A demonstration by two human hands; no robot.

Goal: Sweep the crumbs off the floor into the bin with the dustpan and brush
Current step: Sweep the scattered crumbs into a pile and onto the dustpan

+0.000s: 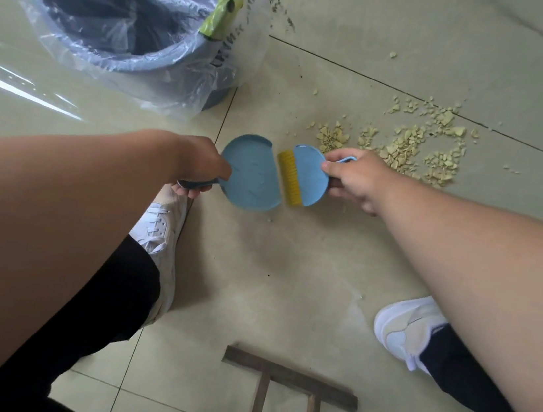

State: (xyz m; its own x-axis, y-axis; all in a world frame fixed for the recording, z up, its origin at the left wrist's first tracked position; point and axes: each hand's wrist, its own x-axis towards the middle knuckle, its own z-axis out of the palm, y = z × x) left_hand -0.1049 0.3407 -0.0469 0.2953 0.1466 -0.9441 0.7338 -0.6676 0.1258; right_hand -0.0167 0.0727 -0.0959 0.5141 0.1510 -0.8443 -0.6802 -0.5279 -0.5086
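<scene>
My left hand [200, 162] grips the handle of a small blue dustpan [250, 172], held low over the tiled floor with its open edge facing right. My right hand [356, 179] grips a blue brush [308, 176] whose yellow bristles [289, 182] point left, right beside the dustpan's edge. The pan's inside looks almost bare. Pale yellow crumbs [405, 147] lie scattered on the floor behind and to the right of my right hand. The blue bin [164, 63], lined with a clear plastic bag, stands at the upper left beyond the dustpan.
My two white shoes [164, 226] [410, 324] stand on the beige tiles on either side. A wooden frame piece [289, 377] lies on the floor at the bottom centre. Dark specks [282, 6] mark the tile joint by the bin.
</scene>
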